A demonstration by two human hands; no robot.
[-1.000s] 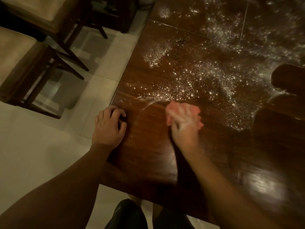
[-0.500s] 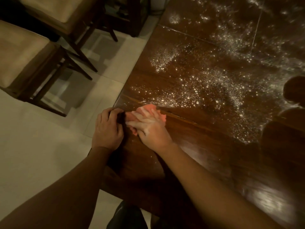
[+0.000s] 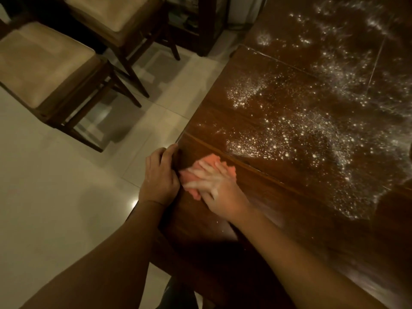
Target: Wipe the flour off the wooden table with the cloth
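A dark wooden table (image 3: 289, 197) fills the right of the head view, with white flour (image 3: 301, 134) scattered over its far part. My right hand (image 3: 214, 186) lies flat on a pink cloth (image 3: 214, 160) and presses it onto the table near the left edge. My left hand (image 3: 159, 175) is cupped against that edge, just left of the cloth, with its fingers curled over the rim; whether it holds anything is hidden. The wood around and below the cloth shows almost no flour.
Two wooden chairs (image 3: 51, 70) with beige cushions stand on the pale tiled floor (image 3: 55, 197) at the upper left. A dark cabinet (image 3: 200, 23) stands behind them. My legs show below the table's near edge.
My right hand has swept the cloth leftward across the table, from the middle to the left edge beside my left hand. The camera has shifted, so the table sits further right.
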